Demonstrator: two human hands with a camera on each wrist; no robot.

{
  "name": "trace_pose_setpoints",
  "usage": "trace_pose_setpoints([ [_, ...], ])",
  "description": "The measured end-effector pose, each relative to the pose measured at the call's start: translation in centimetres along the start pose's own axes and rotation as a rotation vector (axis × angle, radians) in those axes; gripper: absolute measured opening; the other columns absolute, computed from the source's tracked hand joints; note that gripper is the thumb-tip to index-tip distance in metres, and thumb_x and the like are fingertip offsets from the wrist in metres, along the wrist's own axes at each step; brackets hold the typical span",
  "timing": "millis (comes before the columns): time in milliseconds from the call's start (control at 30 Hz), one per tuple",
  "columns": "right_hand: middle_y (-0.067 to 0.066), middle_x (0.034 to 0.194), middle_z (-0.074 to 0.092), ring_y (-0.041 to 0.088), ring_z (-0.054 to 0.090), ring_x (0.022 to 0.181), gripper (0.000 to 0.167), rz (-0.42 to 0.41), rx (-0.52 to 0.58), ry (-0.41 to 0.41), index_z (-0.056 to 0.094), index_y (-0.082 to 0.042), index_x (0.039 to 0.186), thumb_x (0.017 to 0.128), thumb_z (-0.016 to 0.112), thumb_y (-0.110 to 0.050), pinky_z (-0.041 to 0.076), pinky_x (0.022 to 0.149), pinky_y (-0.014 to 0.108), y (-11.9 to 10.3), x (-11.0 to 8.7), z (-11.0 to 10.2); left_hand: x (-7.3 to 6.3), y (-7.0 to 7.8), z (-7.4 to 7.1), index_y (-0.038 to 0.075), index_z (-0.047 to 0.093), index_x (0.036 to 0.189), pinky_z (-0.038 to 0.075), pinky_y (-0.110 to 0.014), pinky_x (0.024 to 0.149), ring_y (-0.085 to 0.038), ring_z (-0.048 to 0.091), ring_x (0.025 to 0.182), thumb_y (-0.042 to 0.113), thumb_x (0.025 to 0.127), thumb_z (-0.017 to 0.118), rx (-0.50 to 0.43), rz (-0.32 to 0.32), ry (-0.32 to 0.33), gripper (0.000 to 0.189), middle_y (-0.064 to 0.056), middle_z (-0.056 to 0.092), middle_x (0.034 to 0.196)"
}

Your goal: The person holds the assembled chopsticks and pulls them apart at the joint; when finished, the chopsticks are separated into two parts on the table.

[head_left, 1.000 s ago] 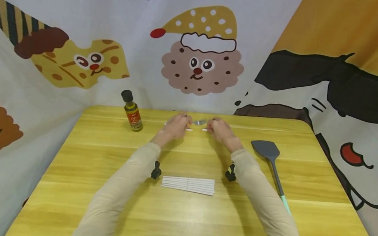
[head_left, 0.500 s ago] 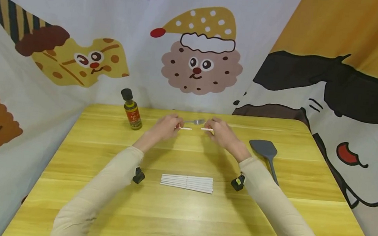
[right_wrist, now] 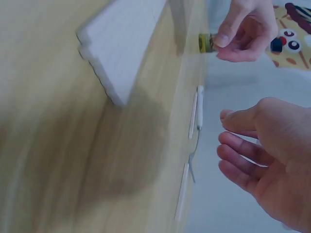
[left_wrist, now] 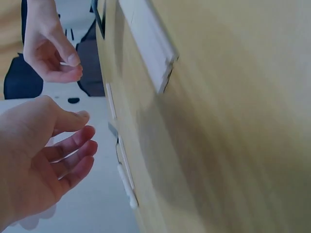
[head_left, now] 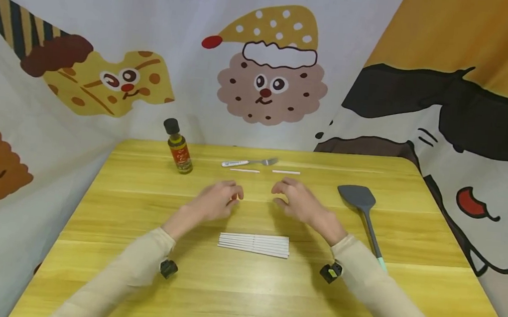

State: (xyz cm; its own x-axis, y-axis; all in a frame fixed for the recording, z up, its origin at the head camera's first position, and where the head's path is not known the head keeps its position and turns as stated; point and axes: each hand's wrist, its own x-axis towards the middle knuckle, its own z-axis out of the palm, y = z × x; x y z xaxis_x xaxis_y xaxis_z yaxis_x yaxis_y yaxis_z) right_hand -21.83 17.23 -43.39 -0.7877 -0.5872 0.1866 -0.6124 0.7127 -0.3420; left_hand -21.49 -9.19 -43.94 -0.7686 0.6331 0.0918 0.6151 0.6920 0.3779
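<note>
My left hand (head_left: 219,199) hovers above the table with loosely bent fingers and nothing in it. Across from it my right hand (head_left: 299,199) is likewise raised, fingers relaxed and holding nothing. Beyond the hands, two thin white sticks lie end to end with a gap: a left stick (head_left: 245,170) and a right stick (head_left: 286,172). Just behind them is a fork (head_left: 253,162) with a white handle, its tines pointing right. Nearer the person, several white sticks lie side by side in a flat bundle (head_left: 253,244), with both hands above and beyond it.
A dark-capped bottle (head_left: 180,153) with a red label stands at the back left of the wooden table (head_left: 241,308). On the right lies a grey spatula (head_left: 361,200) with a mint-green handle end. A cartoon-printed curtain (head_left: 185,67) hangs behind the table.
Both hands have let go of the two white sticks, which now lie in front of the fork. The hands have drawn back toward the person and apart.
</note>
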Motion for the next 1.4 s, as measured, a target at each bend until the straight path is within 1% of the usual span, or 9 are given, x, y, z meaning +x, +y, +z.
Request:
trace_pose_setpoints([
  [133,0.011,0.107,0.070,0.027,0.069,0.100,0.021,-0.010,0.018,-0.032,0.071,0.000,0.110,0.090,0.074,-0.004,0.060,0.087,0.038,-1.0,-1.1,0.1,-0.8,0.8,0.7,0.006,0.070,0.110,0.057,-0.027,0.076,-0.015,0.063,0.087,0.007,0.096,0.067,-0.028,-0.002,-0.031,0.014,-0.003,0.065,0.098],
  [200,0.010,0.106,0.070,0.026,0.069,0.099,0.020,-0.019,0.025,-0.041,0.071,0.000,0.110,0.090,0.074,-0.003,0.060,0.086,0.037,-1.4,-1.6,0.2,-1.1,1.0,1.2,0.007,0.070,0.110,0.056,-0.026,0.074,-0.013,0.062,0.086,0.008,0.096,0.067,-0.040,-0.003,-0.048,0.014,-0.002,0.065,0.097],
  [367,0.007,0.104,0.070,0.022,0.069,0.096,0.019,-0.024,0.025,-0.058,0.072,-0.003,0.108,0.090,0.074,-0.003,0.061,0.083,0.035,-1.9,-3.0,1.0,-1.6,1.3,2.6,0.009,0.070,0.106,0.052,-0.021,0.067,-0.009,0.057,0.078,0.009,0.096,0.066,-0.049,0.024,-0.069,0.010,0.001,0.063,0.091],
  [533,0.006,0.103,0.071,0.019,0.069,0.093,0.017,-0.027,0.065,-0.084,0.072,-0.004,0.106,0.089,0.074,-0.003,0.061,0.081,0.030,-1.9,-4.1,2.2,-2.2,1.5,3.5,0.008,0.070,0.101,0.049,-0.019,0.064,-0.008,0.054,0.076,0.009,0.096,0.067,-0.127,0.046,-0.090,0.006,0.002,0.061,0.089],
  [767,0.005,0.098,0.070,0.015,0.067,0.087,0.013,-0.039,0.131,-0.099,0.073,-0.006,0.102,0.089,0.075,-0.004,0.059,0.077,0.023,-2.1,-4.6,3.6,-2.7,1.4,4.3,0.009,0.070,0.098,0.055,-0.023,0.076,-0.012,0.062,0.086,0.010,0.095,0.067,-0.127,0.084,-0.072,0.004,-0.001,0.067,0.095],
  [900,0.005,0.098,0.069,0.013,0.066,0.084,0.014,-0.023,0.172,-0.111,0.073,-0.005,0.102,0.089,0.074,-0.002,0.058,0.074,0.020,-2.3,-4.9,4.0,-2.7,1.4,4.4,0.010,0.070,0.097,0.055,-0.022,0.074,-0.011,0.060,0.084,0.009,0.094,0.068,-0.147,0.081,-0.084,0.004,0.000,0.066,0.093],
  [1067,0.006,0.098,0.070,0.013,0.066,0.084,0.013,-0.018,0.202,-0.112,0.073,-0.004,0.102,0.090,0.073,-0.001,0.057,0.074,0.019,-2.4,-4.9,4.1,-2.7,1.4,4.6,0.013,0.069,0.096,0.052,-0.021,0.072,-0.009,0.057,0.081,0.008,0.093,0.067,-0.171,0.066,-0.112,0.006,0.003,0.063,0.091],
  [1233,0.006,0.097,0.071,0.014,0.068,0.086,0.009,-0.054,0.185,-0.079,0.073,-0.005,0.100,0.091,0.072,-0.002,0.058,0.074,0.020,-2.2,-5.0,4.5,-2.6,1.3,5.0,0.014,0.068,0.096,0.053,-0.022,0.075,-0.009,0.057,0.084,0.008,0.095,0.065,-0.148,0.073,-0.110,0.007,0.004,0.062,0.093],
  [1400,0.005,0.095,0.070,0.013,0.067,0.083,0.007,-0.070,0.161,-0.058,0.073,-0.006,0.098,0.092,0.072,-0.003,0.057,0.071,0.019,-2.0,-5.0,5.0,-2.5,1.1,5.4,0.013,0.066,0.096,0.050,-0.020,0.069,-0.009,0.052,0.080,0.007,0.097,0.065,-0.064,0.097,-0.069,0.006,0.003,0.056,0.091],
])
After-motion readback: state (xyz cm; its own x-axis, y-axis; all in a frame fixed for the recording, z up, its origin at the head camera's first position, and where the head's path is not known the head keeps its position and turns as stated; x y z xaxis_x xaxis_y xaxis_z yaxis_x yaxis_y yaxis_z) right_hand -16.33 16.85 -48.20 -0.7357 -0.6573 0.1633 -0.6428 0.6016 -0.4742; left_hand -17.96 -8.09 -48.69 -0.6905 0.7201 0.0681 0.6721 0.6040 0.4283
